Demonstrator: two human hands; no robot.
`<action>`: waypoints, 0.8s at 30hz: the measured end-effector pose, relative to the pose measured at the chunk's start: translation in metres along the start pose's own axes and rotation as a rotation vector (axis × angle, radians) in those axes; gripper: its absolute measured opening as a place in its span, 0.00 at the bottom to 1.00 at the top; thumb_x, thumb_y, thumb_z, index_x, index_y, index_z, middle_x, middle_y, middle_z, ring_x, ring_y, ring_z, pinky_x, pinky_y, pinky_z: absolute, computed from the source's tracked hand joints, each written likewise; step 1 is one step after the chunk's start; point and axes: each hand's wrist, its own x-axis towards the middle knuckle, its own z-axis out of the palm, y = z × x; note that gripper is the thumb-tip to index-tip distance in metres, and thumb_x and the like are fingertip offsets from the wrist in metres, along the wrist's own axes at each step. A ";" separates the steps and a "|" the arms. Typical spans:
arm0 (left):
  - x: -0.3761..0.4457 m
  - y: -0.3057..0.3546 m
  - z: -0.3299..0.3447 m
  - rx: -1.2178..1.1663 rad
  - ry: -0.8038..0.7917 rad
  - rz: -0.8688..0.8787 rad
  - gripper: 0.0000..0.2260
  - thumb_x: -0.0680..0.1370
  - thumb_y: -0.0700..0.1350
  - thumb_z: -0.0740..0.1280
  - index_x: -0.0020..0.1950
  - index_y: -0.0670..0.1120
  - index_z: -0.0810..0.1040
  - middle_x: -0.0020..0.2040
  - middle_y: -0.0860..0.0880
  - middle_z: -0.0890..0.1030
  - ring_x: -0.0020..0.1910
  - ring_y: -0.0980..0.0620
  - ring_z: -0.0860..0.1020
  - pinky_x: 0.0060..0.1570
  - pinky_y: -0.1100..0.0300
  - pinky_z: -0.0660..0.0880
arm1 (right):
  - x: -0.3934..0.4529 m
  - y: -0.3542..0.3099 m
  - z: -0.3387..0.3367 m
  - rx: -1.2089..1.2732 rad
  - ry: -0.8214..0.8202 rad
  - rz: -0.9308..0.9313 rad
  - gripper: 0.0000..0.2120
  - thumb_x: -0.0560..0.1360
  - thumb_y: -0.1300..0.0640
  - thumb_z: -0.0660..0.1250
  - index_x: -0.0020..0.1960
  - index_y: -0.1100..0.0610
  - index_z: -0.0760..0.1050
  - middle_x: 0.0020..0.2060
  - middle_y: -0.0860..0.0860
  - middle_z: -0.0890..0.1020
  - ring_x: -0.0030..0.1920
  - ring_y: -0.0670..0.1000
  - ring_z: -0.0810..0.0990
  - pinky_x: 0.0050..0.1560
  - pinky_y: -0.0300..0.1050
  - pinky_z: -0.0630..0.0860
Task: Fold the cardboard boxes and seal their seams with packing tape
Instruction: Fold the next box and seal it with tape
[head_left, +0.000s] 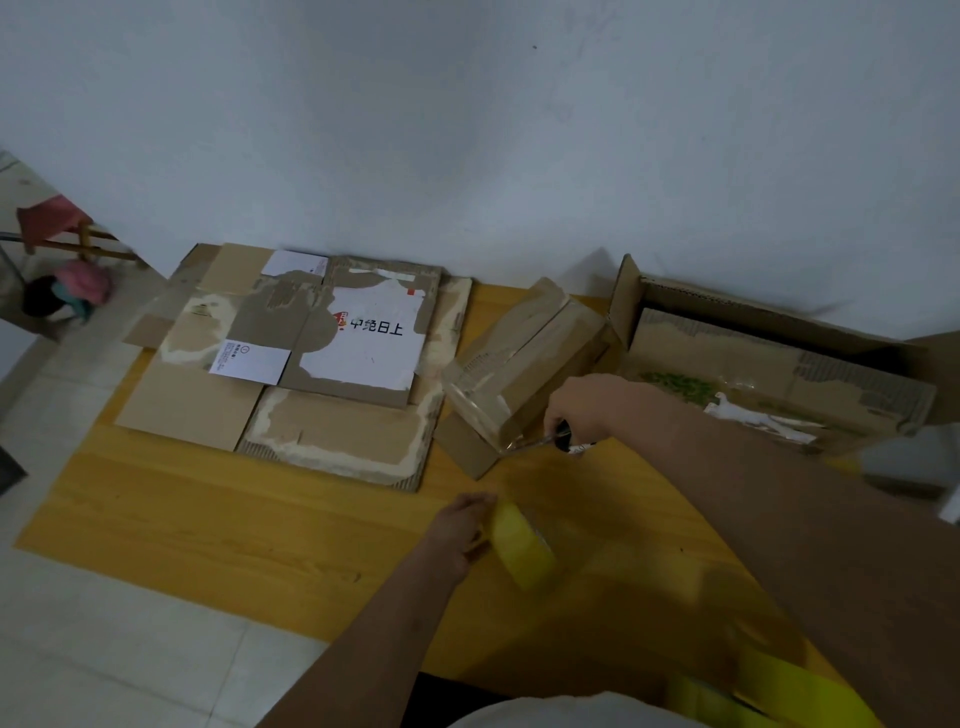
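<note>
Folded box (524, 364) is set mid-table (208, 519), long axis running away toward the wall. Tape roll (522, 545) is gripped by left hand (462, 535) nearside of box; scissors (556, 439) are pinched by right hand (582, 410) at box's near corner — tape strip is stretched between, w/ right hand nearer.

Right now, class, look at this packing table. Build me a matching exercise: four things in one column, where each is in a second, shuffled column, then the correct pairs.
Things
1. tape roll
2. scissors
3. flattened boxes
4. folded box

Places
A. lying flat at the left of the table
B. held in the left hand
C. standing at the middle of the table, taped along its top
D. held in the right hand, blades at the tape strip

Pairs: 1-B, 2-D, 3-A, 4-C
</note>
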 end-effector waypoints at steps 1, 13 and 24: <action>0.004 -0.002 -0.007 0.025 0.079 0.055 0.04 0.81 0.44 0.67 0.50 0.45 0.80 0.49 0.46 0.76 0.46 0.49 0.74 0.46 0.53 0.75 | -0.001 -0.002 0.003 0.007 0.010 0.003 0.17 0.78 0.63 0.63 0.63 0.49 0.78 0.61 0.50 0.79 0.49 0.51 0.77 0.43 0.45 0.73; 0.040 -0.027 -0.074 0.448 0.367 0.197 0.14 0.83 0.36 0.56 0.66 0.38 0.76 0.56 0.38 0.78 0.46 0.42 0.74 0.45 0.50 0.73 | -0.019 -0.018 0.028 0.021 0.115 0.062 0.17 0.78 0.58 0.63 0.63 0.44 0.77 0.54 0.46 0.81 0.50 0.50 0.75 0.46 0.46 0.76; 0.050 0.014 -0.104 1.042 0.246 0.380 0.12 0.79 0.38 0.59 0.62 0.38 0.69 0.62 0.38 0.69 0.54 0.40 0.72 0.49 0.51 0.70 | -0.018 -0.031 0.034 -0.004 0.110 0.207 0.17 0.79 0.55 0.64 0.66 0.43 0.75 0.56 0.47 0.80 0.56 0.52 0.75 0.55 0.49 0.76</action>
